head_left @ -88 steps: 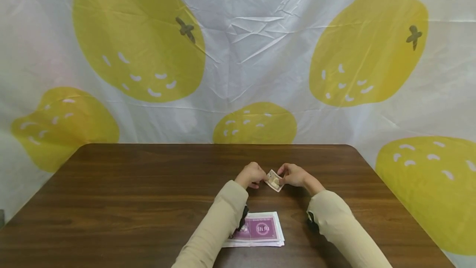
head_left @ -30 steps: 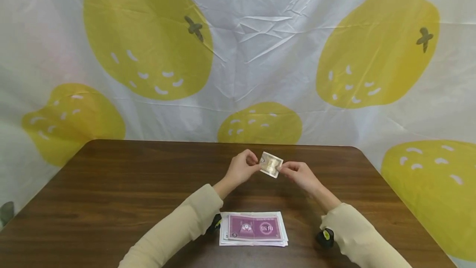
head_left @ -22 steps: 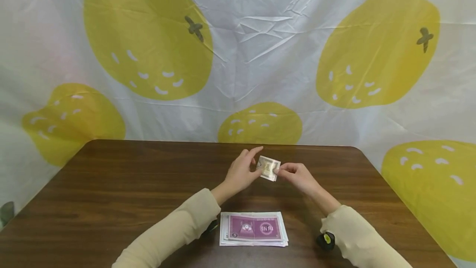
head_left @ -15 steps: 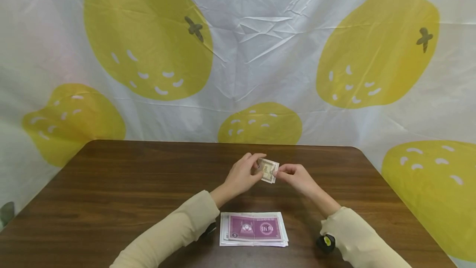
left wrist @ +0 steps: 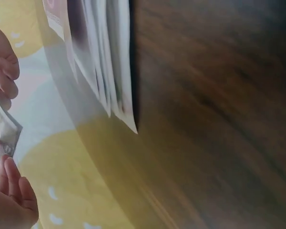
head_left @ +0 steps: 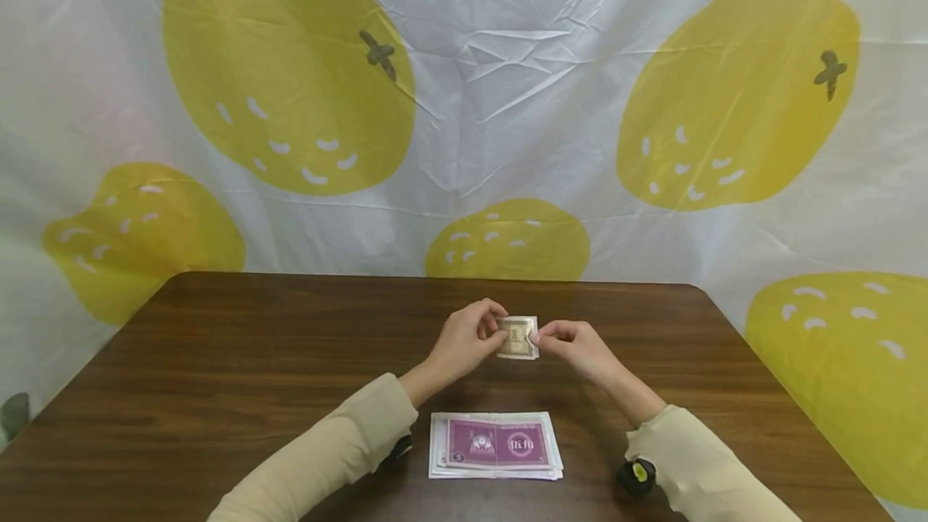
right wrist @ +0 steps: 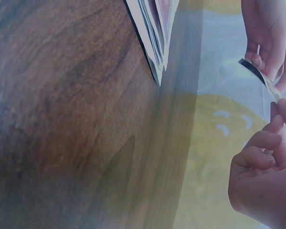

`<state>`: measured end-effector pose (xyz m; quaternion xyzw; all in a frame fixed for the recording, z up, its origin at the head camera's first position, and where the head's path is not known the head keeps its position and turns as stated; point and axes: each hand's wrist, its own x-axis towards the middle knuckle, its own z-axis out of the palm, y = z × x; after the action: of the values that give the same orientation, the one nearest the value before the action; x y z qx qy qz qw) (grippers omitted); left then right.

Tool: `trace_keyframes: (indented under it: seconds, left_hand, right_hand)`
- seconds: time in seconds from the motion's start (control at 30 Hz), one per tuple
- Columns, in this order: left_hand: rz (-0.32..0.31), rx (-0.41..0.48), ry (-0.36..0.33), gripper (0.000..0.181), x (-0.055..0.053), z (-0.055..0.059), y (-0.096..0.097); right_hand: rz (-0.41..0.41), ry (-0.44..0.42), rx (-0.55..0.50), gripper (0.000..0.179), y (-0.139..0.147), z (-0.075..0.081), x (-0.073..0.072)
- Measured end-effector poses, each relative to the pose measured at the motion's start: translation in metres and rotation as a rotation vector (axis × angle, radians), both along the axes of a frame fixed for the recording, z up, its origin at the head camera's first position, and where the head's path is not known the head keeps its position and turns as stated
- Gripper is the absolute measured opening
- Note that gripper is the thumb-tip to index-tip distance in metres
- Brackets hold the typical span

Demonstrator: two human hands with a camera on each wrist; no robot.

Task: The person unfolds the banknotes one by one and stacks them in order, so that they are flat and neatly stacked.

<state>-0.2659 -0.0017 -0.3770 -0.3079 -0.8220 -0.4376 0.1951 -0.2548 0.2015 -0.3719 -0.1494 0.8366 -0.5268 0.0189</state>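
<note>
A small tan banknote point(head_left: 516, 340), folded to a squarish shape, is held up over the far half of the table between both hands. My left hand point(head_left: 462, 338) pinches its left side between thumb and fingers. At its right edge, my right hand point(head_left: 586, 351) pinches it with thumb and forefinger. The right wrist view shows the banknote point(right wrist: 255, 71) nearly edge-on and bent, with the right hand point(right wrist: 262, 167) below it. Toward the front lies a stack of larger notes point(head_left: 500, 445), a purple one on top.
The dark wooden table point(head_left: 290, 361) has rounded far corners. Behind it hangs a pale cloth point(head_left: 464, 127) printed with yellow fruit. The note stack point(left wrist: 105, 57) fans slightly at its edge in the left wrist view. Dark wrist devices sit under both cream sleeves point(head_left: 326, 441).
Both hands have raised the banknote from near the tabletop. It has since turned level and shifted slightly left and down. The left hand loosened its fingers, then pinched it again.
</note>
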Motion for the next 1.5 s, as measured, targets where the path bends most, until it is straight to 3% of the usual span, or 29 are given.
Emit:
trace_keyframes:
  seconds: [0.27, 0.37, 0.5, 0.7, 0.83, 1.03, 1.13, 1.27, 1.5]
  left_hand:
    - [-0.001, -0.012, 0.058, 0.012, 0.000, -0.002, -0.002]
    - [-0.016, -0.010, 0.040, 0.010, 0.000, -0.001, -0.002]
    - [-0.090, 0.026, -0.086, 0.010, 0.000, 0.001, -0.004]
    - [-0.203, 0.088, -0.317, 0.008, 0.000, 0.005, -0.009]
    - [-0.231, 0.113, -0.376, 0.009, 0.001, 0.005, -0.011]
    - [-0.202, 0.163, -0.436, 0.021, 0.003, 0.006, -0.015]
    - [-0.173, 0.153, -0.420, 0.024, 0.003, 0.005, -0.018]
    - [-0.171, 0.132, -0.377, 0.016, 0.003, 0.003, -0.023]
    - [-0.226, 0.122, -0.398, 0.007, 0.009, 0.001, -0.034]
  right_hand:
    - [-0.018, -0.025, -0.003, 0.025, -0.002, 0.002, 0.002]
    - [-0.030, -0.050, -0.043, 0.026, -0.004, 0.002, 0.004]
    - [-0.029, -0.093, -0.101, 0.027, -0.005, 0.002, 0.006]
    - [-0.010, -0.083, -0.090, 0.025, -0.002, -0.001, 0.006]
    - [0.006, -0.099, -0.118, 0.025, 0.001, -0.002, 0.005]
    - [0.021, -0.118, -0.159, 0.023, 0.002, -0.003, 0.007]
    - [0.021, -0.123, -0.171, 0.022, 0.002, -0.002, 0.008]
    - [0.021, -0.125, -0.192, 0.021, 0.002, 0.000, 0.011]
    - [0.016, -0.117, -0.193, 0.022, 0.002, 0.003, 0.014]
